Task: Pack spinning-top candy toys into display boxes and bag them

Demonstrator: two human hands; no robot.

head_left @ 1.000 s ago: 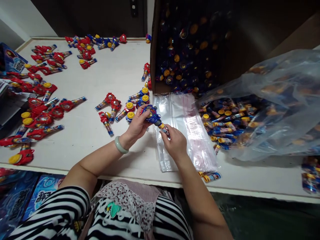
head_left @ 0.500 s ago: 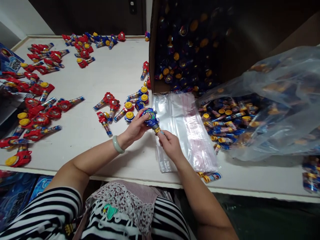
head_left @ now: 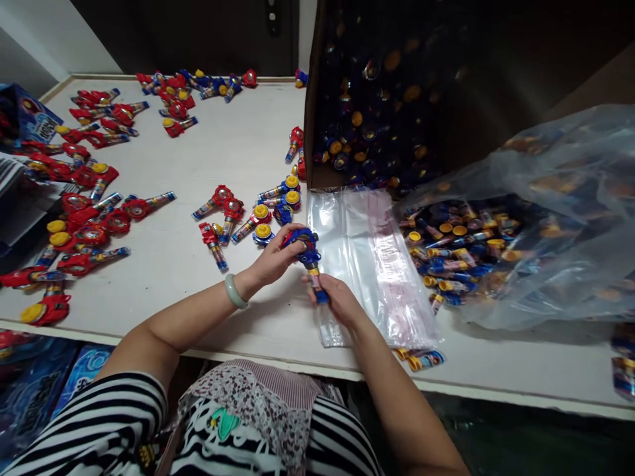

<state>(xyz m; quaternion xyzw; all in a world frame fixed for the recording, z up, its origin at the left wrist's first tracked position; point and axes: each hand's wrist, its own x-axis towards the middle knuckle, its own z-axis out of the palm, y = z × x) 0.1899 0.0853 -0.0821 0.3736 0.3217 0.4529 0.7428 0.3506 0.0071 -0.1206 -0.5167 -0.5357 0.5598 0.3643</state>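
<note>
My left hand (head_left: 276, 254), with a pale bangle at the wrist, is closed around the round head of a blue toy (head_left: 308, 246). A tube (head_left: 317, 281) with a yellow band and a blue end extends from the toy's lower side. My right hand (head_left: 337, 299) grips this tube, its fingers partly hidden behind it. Both hands are above the table beside a stack of clear plastic bags (head_left: 347, 264). Just left of them lie red and blue toys with yellow discs, such as a red toy (head_left: 252, 221) and a blue toy (head_left: 262, 234).
Many red toys (head_left: 92, 235) cover the table's left side, with more along the back edge. A deep cardboard box (head_left: 313, 99) full of blue toys stands at the back right. Right of the bags, a translucent sack (head_left: 555, 277) spills small yellow-capped tubes (head_left: 454, 254).
My right hand has shifted slightly down, and more of the tube shows in its grip. The left hand still holds the toy's head. The whole view has moved a little.
</note>
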